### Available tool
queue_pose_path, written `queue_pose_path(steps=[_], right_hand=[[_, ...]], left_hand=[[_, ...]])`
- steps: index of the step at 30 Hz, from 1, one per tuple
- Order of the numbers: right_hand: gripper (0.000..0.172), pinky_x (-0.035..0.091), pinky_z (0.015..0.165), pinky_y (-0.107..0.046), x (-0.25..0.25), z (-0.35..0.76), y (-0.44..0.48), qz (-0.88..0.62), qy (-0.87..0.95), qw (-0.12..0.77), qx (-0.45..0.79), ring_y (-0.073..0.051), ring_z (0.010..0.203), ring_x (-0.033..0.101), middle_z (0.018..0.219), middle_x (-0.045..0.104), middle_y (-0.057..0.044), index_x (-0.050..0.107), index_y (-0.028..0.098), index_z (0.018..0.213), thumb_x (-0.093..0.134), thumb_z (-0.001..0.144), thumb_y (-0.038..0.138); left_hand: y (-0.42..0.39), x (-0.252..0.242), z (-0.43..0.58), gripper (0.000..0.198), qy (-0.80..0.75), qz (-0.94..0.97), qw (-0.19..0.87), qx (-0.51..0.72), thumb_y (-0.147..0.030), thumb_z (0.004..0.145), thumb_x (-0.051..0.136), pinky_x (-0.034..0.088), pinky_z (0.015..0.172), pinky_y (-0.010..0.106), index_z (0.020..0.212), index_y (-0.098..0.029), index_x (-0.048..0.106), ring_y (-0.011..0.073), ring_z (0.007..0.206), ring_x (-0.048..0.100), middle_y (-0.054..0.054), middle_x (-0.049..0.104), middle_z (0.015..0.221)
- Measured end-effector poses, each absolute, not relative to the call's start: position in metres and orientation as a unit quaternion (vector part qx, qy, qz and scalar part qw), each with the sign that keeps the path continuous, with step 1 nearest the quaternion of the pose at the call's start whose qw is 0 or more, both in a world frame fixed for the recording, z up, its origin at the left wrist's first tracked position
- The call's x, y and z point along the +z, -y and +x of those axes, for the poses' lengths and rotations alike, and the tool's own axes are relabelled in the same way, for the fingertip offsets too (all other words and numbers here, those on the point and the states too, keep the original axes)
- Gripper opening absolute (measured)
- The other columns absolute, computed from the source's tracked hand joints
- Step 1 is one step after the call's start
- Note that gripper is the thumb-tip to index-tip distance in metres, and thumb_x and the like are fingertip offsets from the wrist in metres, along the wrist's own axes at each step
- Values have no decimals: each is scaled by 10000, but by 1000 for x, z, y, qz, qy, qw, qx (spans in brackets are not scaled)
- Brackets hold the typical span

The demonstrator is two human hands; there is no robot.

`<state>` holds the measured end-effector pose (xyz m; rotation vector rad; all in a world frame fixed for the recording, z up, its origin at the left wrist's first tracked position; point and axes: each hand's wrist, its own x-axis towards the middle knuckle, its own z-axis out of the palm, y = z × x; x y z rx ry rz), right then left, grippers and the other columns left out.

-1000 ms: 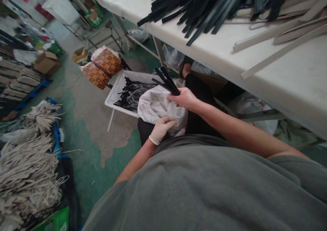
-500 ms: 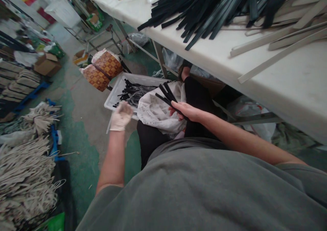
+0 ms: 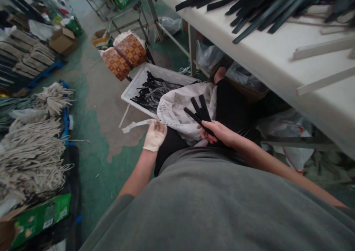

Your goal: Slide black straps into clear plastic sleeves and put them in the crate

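The left hand, gloved, pinches a white strip just beside the sack, at its near left edge — the strip trails off leftward, away from the sack. The right hand, bare, grasps a few black strips; they fan out over the near right part of the sack, which lies in the person's lap. Touching the sack on its far left side is the tray, with a loose heap of black pieces in it. Beyond the tray from the sack sits a checked cushion. To the sack's right stands the table, bearing black straps and beige straps; well apart, to its left — pale cords.
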<state>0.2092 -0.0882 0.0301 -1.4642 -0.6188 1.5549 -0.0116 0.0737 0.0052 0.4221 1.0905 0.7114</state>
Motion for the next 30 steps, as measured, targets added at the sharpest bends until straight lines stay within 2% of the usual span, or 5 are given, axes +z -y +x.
queue_pose_path(steps=[4, 9, 18, 25, 30], right_hand=[[417, 412, 426, -228, 36, 208, 97, -609, 283, 391, 630, -82, 373, 391, 564, 600, -2, 615, 167, 797, 458, 895, 541], [448, 332, 371, -207, 43, 203, 98, -617, 335, 301, 646, -79, 364, 423, 537, 609, -21, 618, 159, 718, 452, 906, 530], [415, 374, 381, -190, 29, 188, 83, -616, 356, 262, 652, -70, 357, 449, 557, 634, -29, 632, 135, 759, 445, 928, 464], [370, 369, 371, -189, 34, 183, 74, -640, 347, 221, 649, -74, 362, 444, 533, 616, -15, 623, 140, 744, 442, 932, 402], [394, 367, 389, -201, 35, 184, 76, -635, 353, 232, 647, -77, 376, 446, 557, 624, -21, 627, 135, 757, 418, 937, 416]], left_hand=[[-36, -15, 7, 324, -517, 148, 790, 294, -382, 966, 490, 537, 922, 345, 765, -201, 668, 159, 989, 687, 32, 743, 918], [-26, -13, 8, 267, -505, 143, 806, 274, -436, 905, 587, 532, 922, 326, 825, -197, 675, 172, 1037, 670, 48, 728, 1027], [-18, -9, 18, 286, -522, 124, 796, 280, -433, 901, 593, 521, 891, 300, 781, -182, 660, 154, 908, 669, 45, 698, 845], [-13, -5, 21, 220, -487, 71, 822, 287, -369, 911, 597, 522, 813, 264, 851, -169, 667, 121, 796, 661, 42, 704, 886], [-16, -8, 18, 227, -482, 32, 822, 301, -369, 907, 601, 516, 847, 276, 831, -165, 666, 118, 772, 660, 33, 696, 846]])
